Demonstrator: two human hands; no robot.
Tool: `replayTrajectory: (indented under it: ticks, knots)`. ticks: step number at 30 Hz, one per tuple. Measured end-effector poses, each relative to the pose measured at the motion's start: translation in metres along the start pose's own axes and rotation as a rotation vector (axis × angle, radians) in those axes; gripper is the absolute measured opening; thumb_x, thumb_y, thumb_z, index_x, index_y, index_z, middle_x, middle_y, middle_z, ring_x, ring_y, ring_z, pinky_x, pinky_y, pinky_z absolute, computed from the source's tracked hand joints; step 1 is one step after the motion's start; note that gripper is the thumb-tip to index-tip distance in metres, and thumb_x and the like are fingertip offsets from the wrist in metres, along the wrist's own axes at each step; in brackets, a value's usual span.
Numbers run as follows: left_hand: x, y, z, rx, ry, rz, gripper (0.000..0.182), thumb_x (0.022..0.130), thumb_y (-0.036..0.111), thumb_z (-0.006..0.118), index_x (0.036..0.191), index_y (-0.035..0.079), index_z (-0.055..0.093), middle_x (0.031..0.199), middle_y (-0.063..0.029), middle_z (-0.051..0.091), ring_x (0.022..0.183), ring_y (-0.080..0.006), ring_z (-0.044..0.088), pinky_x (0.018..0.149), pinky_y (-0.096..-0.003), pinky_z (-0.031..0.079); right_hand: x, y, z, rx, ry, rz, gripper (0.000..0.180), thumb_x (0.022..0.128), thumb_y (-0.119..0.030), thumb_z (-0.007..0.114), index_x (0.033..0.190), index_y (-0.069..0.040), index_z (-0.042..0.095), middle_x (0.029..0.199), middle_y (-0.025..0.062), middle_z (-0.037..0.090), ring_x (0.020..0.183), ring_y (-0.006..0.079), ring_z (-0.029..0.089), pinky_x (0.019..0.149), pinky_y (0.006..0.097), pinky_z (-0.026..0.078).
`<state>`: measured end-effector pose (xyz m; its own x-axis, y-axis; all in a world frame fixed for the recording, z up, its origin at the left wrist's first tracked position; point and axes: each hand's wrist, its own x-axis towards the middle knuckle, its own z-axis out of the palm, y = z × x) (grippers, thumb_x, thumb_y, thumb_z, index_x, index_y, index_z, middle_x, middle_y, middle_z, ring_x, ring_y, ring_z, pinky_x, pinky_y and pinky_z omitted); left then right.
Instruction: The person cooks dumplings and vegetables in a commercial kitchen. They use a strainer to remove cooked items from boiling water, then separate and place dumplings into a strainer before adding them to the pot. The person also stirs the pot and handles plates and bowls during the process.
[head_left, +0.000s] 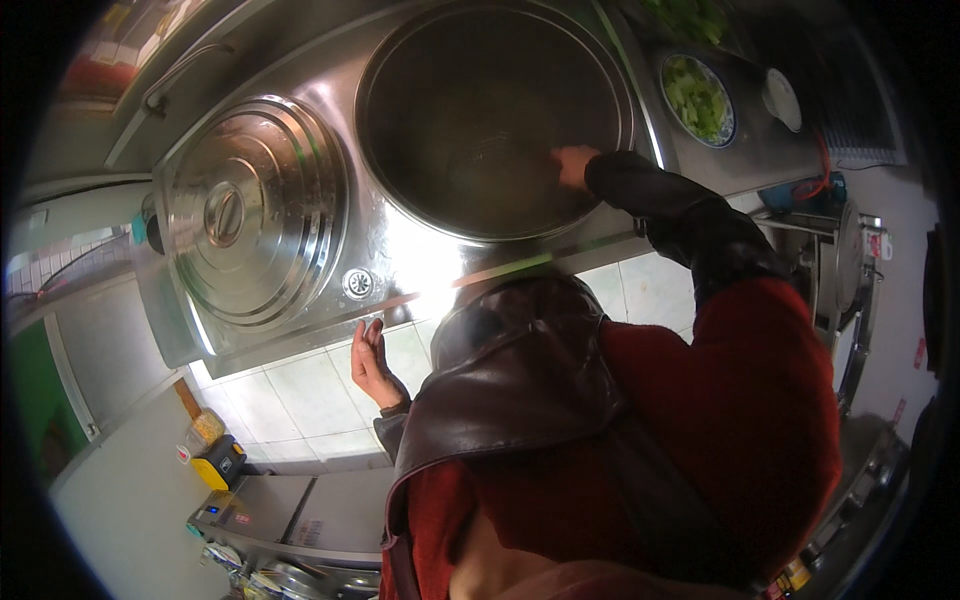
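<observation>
A very large dark round pan (480, 97) with a metal rim is set into the steel counter. My right hand (576, 166) reaches over its right side; the fingers are blurred and partly hidden, and whether they hold something cannot be told. My left hand (371, 364) is raised in front of the counter's near edge, fingers slightly bent and nothing in it. A big domed steel lid (262, 217) with a round handle lies left of the pan. Between lid and pan, near the edge, is a round drain fitting (360, 283).
To the pan's right, a patterned plate (727, 139) holds cut green vegetables, beside a small white bowl (784, 100). More greens (686, 19) lie further back. A steel rack (817, 255) stands at the right. A metal handle (161, 82) is behind the lid.
</observation>
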<state>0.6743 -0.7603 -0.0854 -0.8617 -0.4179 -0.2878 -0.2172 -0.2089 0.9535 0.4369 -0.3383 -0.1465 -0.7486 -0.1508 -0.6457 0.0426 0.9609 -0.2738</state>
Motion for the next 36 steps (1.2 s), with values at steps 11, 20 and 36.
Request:
replayTrajectory:
  ticks: [11,20,36]
  knots:
    - [-0.005,0.01,-0.003,0.005,0.069,0.053,0.042,0.101,0.022,0.044,0.13,-0.008,0.049,0.119,-0.0243,0.06,0.117,-0.0294,0.057,0.105,-0.0378,0.04,0.043,0.008,-0.011,0.045,0.343,0.089,0.044,0.081,-0.019,0.057,0.124,-0.013,0.053,0.11,0.0235,0.063,0.104,0.0416,0.06,0.089,0.0498,0.048]
    - [-0.006,0.003,0.0,-0.014,0.064,0.046,0.038,0.1,0.018,0.045,0.127,-0.008,0.053,0.119,-0.0224,0.061,0.116,-0.0291,0.057,0.106,-0.0383,0.039,-0.093,0.003,-0.042,0.166,0.149,-0.068,0.068,0.08,-0.017,0.058,0.144,-0.01,0.037,0.118,0.0251,0.06,0.108,0.0409,0.058,0.093,0.0433,0.047]
    - [-0.018,0.004,-0.001,0.159,0.133,0.09,0.032,0.098,0.011,0.048,0.124,-0.005,0.057,0.115,-0.018,0.065,0.112,-0.0229,0.058,0.104,-0.0342,0.038,-0.025,-0.008,0.03,-0.023,-0.143,-0.171,0.037,0.077,-0.023,0.057,0.111,-0.014,0.067,0.101,0.0177,0.068,0.098,0.0337,0.064,0.085,0.0433,0.05]
